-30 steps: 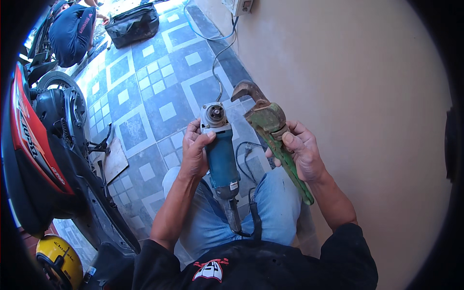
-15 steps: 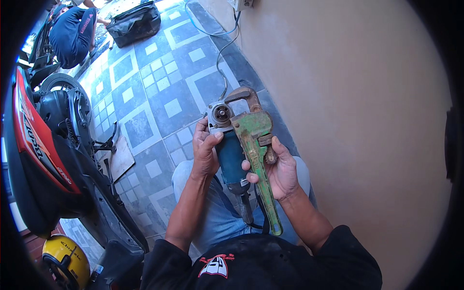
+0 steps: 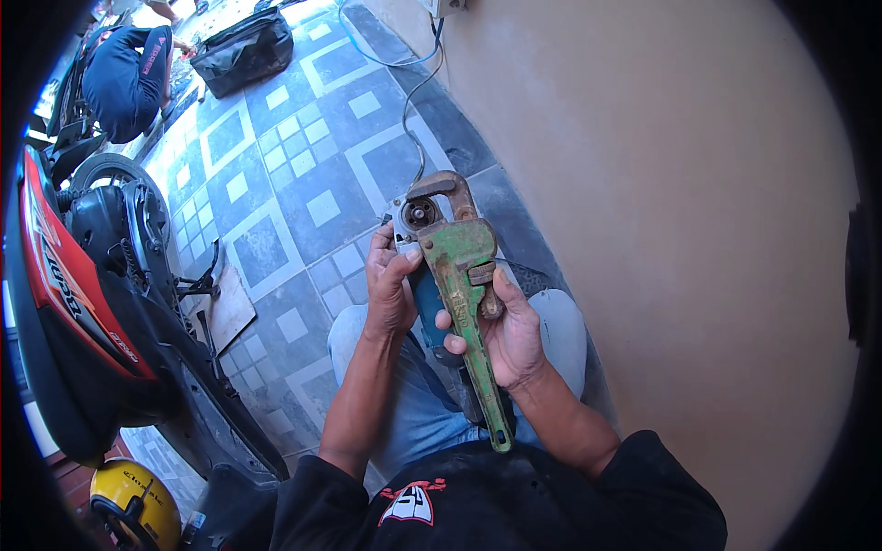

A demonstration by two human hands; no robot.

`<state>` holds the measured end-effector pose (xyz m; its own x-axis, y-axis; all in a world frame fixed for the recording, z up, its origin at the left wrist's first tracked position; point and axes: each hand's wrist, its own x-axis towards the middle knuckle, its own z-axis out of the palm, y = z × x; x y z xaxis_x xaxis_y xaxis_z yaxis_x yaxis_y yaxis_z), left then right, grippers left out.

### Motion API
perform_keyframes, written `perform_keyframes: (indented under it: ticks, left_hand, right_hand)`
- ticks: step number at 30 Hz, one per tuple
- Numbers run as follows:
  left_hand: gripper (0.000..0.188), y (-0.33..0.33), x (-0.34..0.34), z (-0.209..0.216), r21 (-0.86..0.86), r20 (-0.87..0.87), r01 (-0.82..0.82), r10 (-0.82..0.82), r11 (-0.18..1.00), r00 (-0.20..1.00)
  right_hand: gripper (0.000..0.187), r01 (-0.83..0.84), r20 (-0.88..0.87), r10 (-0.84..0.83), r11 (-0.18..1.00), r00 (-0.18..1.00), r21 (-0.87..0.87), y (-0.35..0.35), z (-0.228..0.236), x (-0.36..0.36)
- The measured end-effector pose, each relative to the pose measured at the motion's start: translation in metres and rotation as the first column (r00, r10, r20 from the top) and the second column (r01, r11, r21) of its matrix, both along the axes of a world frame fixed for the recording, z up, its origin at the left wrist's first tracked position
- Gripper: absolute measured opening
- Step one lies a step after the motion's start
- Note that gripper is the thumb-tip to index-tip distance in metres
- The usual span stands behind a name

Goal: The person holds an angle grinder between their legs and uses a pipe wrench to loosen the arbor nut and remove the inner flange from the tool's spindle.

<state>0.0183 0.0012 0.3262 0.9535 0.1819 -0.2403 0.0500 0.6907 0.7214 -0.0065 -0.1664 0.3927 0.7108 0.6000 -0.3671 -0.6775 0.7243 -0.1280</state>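
My left hand (image 3: 390, 286) is closed around the head end of an angle grinder (image 3: 428, 298), its thumb on the grey gear housing. The grinder has a teal body, and its bare spindle faces up with no disc on it. In my right hand (image 3: 517, 338) is a green pipe wrench (image 3: 462, 248) with rusty jaws, gripped around the upper handle near the adjusting nut. The wrench lies slantwise over the grinder and hides much of its body. Its hook jaw sits just beside the spindle, though I cannot tell whether they touch. Both tools are above my lap.
A red and black motorbike (image 3: 69, 275) stands at my left, with a yellow helmet (image 3: 152, 500) near it. The beige wall (image 3: 680, 230) rises close on my right. Ahead, a cable (image 3: 411, 101) crosses the tiled floor by a black bag (image 3: 243, 55). Another person (image 3: 124, 83) crouches at far left.
My right hand has brought the pipe wrench leftward, so it now covers more of the grinder's body and its jaw is nearer the spindle. My left hand keeps its grip.
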Motion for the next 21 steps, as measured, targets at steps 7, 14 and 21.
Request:
perform_keyframes:
  ticks: [7,14,21]
  left_hand:
    - [0.071,0.003,-0.002,0.01,-0.005,0.009,0.03,-0.03,1.0,1.0]
    - [0.071,0.002,-0.006,0.008,-0.111,0.014,0.075,-0.074,0.991,0.997]
    - [0.069,0.001,-0.01,0.009,-0.093,0.049,0.132,-0.128,0.987,0.991]
  right_hand:
    - [0.047,-0.005,0.107,0.028,0.978,0.994,-0.21,-0.007,-0.002,0.005]
    - [0.049,-0.024,0.161,0.07,0.963,0.984,-0.269,-0.018,-0.007,0.008]
    - [0.055,-0.067,0.241,0.163,0.93,0.957,-0.362,-0.034,-0.004,0.012]
